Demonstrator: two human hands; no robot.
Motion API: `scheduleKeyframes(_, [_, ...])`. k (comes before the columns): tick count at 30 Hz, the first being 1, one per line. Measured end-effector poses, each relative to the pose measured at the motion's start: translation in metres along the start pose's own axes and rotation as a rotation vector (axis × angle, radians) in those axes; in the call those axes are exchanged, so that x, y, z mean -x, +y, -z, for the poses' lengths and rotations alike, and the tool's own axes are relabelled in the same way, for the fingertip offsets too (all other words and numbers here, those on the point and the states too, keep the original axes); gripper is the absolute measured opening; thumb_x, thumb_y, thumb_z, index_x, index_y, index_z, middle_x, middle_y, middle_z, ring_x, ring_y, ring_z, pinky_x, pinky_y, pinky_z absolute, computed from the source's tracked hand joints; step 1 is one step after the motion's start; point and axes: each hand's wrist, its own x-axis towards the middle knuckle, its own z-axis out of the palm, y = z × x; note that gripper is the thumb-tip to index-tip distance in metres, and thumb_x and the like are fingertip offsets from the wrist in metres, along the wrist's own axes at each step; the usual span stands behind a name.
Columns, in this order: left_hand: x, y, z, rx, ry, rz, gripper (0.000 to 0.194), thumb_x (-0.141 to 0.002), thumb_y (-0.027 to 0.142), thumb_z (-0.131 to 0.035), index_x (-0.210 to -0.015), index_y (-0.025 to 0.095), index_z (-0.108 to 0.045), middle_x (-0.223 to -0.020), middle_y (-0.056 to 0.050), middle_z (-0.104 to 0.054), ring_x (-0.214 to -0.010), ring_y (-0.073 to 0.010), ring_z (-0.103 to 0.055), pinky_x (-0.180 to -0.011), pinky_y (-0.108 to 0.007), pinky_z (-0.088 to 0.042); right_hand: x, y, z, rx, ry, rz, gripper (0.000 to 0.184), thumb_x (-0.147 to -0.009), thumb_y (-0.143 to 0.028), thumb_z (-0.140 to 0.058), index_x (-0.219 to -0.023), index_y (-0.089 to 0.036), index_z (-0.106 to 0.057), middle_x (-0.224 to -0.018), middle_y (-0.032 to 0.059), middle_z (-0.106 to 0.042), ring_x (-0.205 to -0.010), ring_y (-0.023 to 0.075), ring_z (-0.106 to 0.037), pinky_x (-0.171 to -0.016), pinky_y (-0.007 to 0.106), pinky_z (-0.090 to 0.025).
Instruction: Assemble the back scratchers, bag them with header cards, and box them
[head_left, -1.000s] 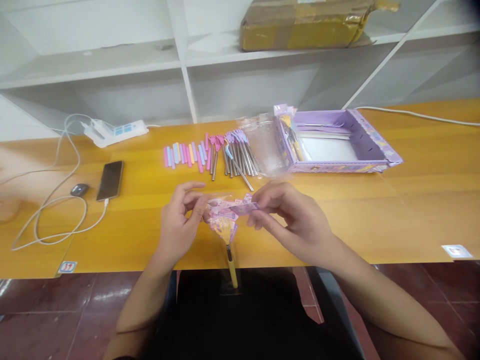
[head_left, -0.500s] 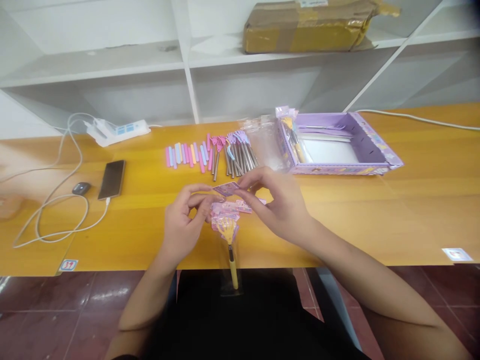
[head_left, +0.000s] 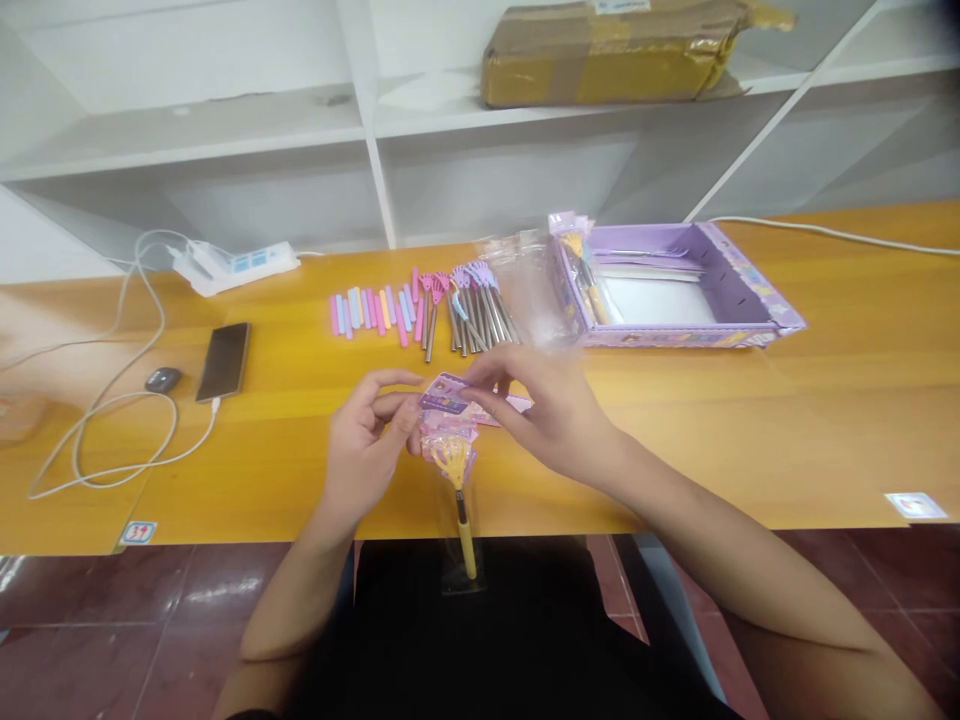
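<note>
the small purple card (head_left: 444, 395) has just tipped so more of its printed side shows, pinched by the right hand (head_left: 555, 405) just past the top of the bagged yellow scratcher (head_left: 452, 462), and i cannot tell if the left hand (head_left: 361, 445) grips anything.

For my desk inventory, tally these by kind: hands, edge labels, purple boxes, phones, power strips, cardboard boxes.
Hands, left hand and right hand: 2
Edge labels: 2
Purple box: 1
Phone: 1
Power strip: 1
Cardboard box: 1
Total: 8
</note>
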Motion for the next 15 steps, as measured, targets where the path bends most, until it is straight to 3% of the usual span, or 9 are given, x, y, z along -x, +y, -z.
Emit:
scheduleKeyframes(10, [0.0012, -0.0005, 0.0011, -0.011, -0.016, 0.032, 0.021, -0.106, 0.04, -0.072, -0.12, 0.024, -0.07, -0.059, 0.007, -0.066, -0.052, -0.0099, -0.061, -0.058, -0.022, -0.049, 0.0009, -0.0011, 0.0026, 0.152, -0.054, 0.126, 0.013, -0.113, -0.019, -0.057, -0.117, -0.018, -0.069, -0.105, 0.0083, -0.071, -0.092, 0.0186, -0.069, -0.08, 0.034, -0.059])
scheduleKeyframes(15, [0.002, -0.001, 0.0016, -0.012, -0.013, 0.043, 0.023, -0.106, 0.042, -0.071, -0.119, 0.023, -0.071, -0.058, 0.007, -0.066, -0.051, -0.0102, -0.06, -0.058, -0.023, -0.049, 0.0062, -0.006, -0.0006, 0.243, -0.071, 0.162, 0.015, -0.111, -0.021, -0.06, -0.12, -0.016, -0.071, -0.107, 0.01, -0.066, -0.086, 0.0189, -0.065, -0.074, 0.034, -0.056])
